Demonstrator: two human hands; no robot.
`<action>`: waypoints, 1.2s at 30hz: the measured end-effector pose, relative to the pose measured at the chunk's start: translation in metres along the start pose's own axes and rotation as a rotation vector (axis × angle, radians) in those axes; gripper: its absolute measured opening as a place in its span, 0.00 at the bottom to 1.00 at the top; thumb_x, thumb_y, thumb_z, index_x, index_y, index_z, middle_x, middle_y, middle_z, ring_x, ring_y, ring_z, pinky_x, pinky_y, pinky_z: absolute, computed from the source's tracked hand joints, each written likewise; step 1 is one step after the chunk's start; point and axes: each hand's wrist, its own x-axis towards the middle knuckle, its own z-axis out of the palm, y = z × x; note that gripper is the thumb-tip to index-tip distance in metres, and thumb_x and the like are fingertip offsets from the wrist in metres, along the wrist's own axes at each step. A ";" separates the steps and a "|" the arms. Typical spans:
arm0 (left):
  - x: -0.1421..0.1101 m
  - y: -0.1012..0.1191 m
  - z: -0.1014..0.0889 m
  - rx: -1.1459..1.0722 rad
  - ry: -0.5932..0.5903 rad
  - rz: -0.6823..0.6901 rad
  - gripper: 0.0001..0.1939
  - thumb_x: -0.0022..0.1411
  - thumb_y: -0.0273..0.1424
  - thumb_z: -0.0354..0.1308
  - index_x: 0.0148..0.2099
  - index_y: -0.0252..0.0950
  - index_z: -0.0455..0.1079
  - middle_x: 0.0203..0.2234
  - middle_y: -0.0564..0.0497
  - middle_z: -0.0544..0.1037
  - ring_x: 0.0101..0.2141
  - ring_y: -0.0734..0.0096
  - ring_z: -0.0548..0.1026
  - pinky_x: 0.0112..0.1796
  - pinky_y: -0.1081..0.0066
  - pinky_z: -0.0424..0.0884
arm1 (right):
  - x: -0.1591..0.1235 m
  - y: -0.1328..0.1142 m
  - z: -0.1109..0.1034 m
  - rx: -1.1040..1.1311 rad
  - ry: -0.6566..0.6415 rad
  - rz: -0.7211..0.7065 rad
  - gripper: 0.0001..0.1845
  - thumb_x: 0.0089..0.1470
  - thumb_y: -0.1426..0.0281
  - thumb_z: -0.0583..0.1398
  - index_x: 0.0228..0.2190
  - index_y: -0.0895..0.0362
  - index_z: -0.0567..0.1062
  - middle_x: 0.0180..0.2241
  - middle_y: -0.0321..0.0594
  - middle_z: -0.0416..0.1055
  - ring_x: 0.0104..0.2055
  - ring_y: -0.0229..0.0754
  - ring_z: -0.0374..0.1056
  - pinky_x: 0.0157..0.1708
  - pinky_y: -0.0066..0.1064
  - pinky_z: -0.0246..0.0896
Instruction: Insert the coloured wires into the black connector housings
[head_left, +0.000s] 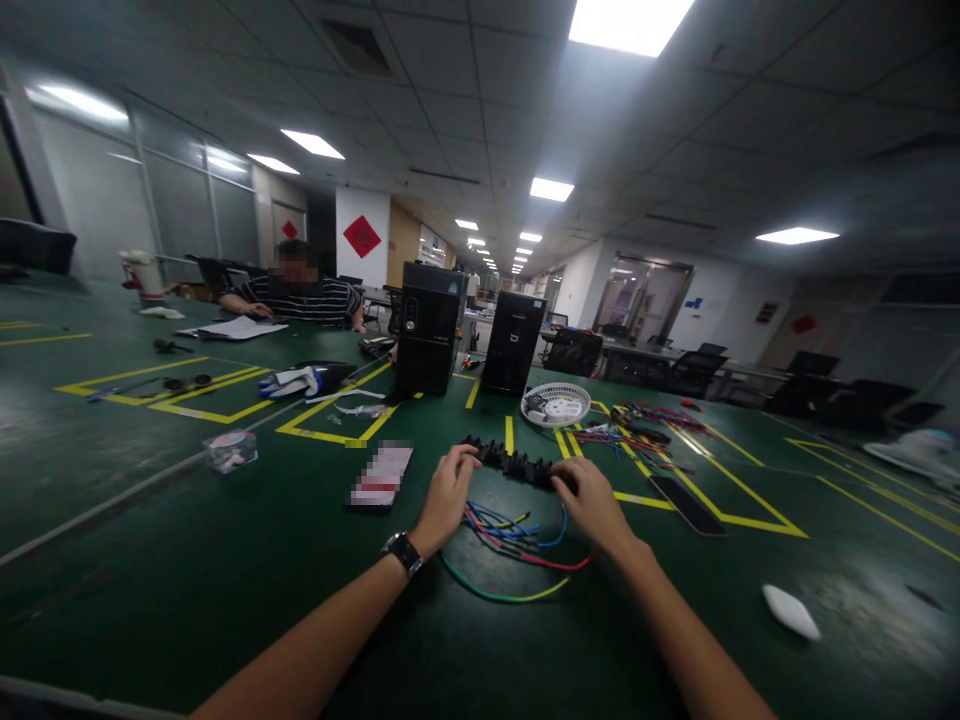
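Observation:
My left hand (448, 492) and my right hand (589, 495) grip opposite ends of a black terminal block strip (516, 462), a jagged row of dark pieces. The fingers of each hand are bent in around its end. Between my forearms, just nearer than the strip, lies a loose bundle of blue, red and dark wires (499, 530). A green-yellow wire (510, 598) curves in front of the bundle on the green tabletop. The strip's fine details are too small to make out.
Left of my hands lies a phone (384, 473), with a small clear bag (231, 450) beyond. A white basket (556, 404) and more coloured wires (637, 440) sit far right. Two black computer towers (427, 330) stand behind. A dark phone (686, 503) lies right. Another person (296, 295) sits far left.

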 end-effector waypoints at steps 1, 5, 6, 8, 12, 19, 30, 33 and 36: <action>0.001 0.000 -0.002 0.009 0.006 0.008 0.12 0.64 0.37 0.48 0.45 0.39 0.69 0.35 0.47 0.76 0.42 0.61 0.71 0.46 0.64 0.62 | -0.003 -0.019 0.000 0.062 -0.068 -0.075 0.09 0.59 0.69 0.54 0.36 0.56 0.74 0.37 0.43 0.71 0.42 0.43 0.66 0.44 0.33 0.59; 0.009 -0.009 -0.011 0.047 0.036 -0.007 0.11 0.61 0.32 0.51 0.45 0.38 0.68 0.38 0.46 0.75 0.42 0.63 0.71 0.48 0.65 0.62 | -0.021 -0.089 0.011 0.128 -0.324 -0.339 0.16 0.53 0.57 0.61 0.39 0.54 0.74 0.36 0.40 0.72 0.40 0.43 0.67 0.39 0.30 0.58; 0.013 -0.012 -0.013 0.088 0.024 -0.025 0.11 0.60 0.30 0.52 0.46 0.37 0.68 0.39 0.46 0.75 0.43 0.63 0.71 0.48 0.64 0.63 | -0.025 -0.100 0.014 0.113 -0.375 -0.385 0.18 0.51 0.55 0.62 0.39 0.54 0.74 0.37 0.40 0.72 0.40 0.44 0.67 0.38 0.30 0.58; 0.026 -0.020 -0.017 0.240 -0.048 -0.043 0.14 0.57 0.27 0.53 0.47 0.35 0.67 0.42 0.44 0.73 0.44 0.63 0.71 0.49 0.64 0.63 | -0.031 -0.113 0.020 0.085 -0.451 -0.438 0.20 0.49 0.54 0.63 0.39 0.54 0.73 0.39 0.40 0.72 0.40 0.44 0.67 0.36 0.30 0.58; 0.063 -0.032 -0.018 0.610 -0.271 0.008 0.23 0.56 0.25 0.53 0.55 0.32 0.62 0.49 0.40 0.69 0.52 0.58 0.66 0.54 0.60 0.58 | -0.034 -0.113 0.025 0.052 -0.505 -0.448 0.12 0.54 0.64 0.60 0.40 0.54 0.72 0.39 0.38 0.72 0.40 0.41 0.68 0.34 0.28 0.56; 0.113 -0.050 0.000 0.780 -0.638 -0.071 0.39 0.44 0.19 0.59 0.61 0.31 0.58 0.58 0.33 0.61 0.56 0.46 0.64 0.56 0.54 0.56 | -0.033 -0.104 0.028 0.014 -0.470 -0.461 0.11 0.54 0.67 0.57 0.41 0.54 0.72 0.36 0.37 0.73 0.35 0.39 0.68 0.30 0.27 0.55; 0.114 -0.052 0.059 0.693 -0.768 -0.006 0.28 0.42 0.26 0.64 0.49 0.37 0.69 0.48 0.41 0.73 0.50 0.53 0.69 0.53 0.60 0.60 | -0.035 -0.103 0.029 -0.018 -0.402 -0.552 0.09 0.53 0.66 0.56 0.35 0.55 0.73 0.32 0.37 0.72 0.30 0.40 0.69 0.23 0.28 0.52; 0.104 -0.042 0.089 0.639 -0.815 0.052 0.28 0.40 0.28 0.66 0.48 0.38 0.71 0.44 0.44 0.75 0.47 0.54 0.71 0.49 0.63 0.63 | -0.035 -0.101 0.029 0.000 -0.387 -0.546 0.08 0.52 0.65 0.56 0.34 0.54 0.73 0.33 0.36 0.72 0.29 0.39 0.68 0.21 0.28 0.49; 0.095 -0.031 0.103 0.578 -0.857 0.112 0.27 0.39 0.32 0.68 0.46 0.38 0.73 0.39 0.46 0.76 0.42 0.57 0.72 0.45 0.65 0.66 | -0.033 -0.098 0.026 0.008 -0.395 -0.502 0.08 0.49 0.66 0.58 0.32 0.55 0.72 0.33 0.37 0.72 0.29 0.39 0.67 0.22 0.28 0.48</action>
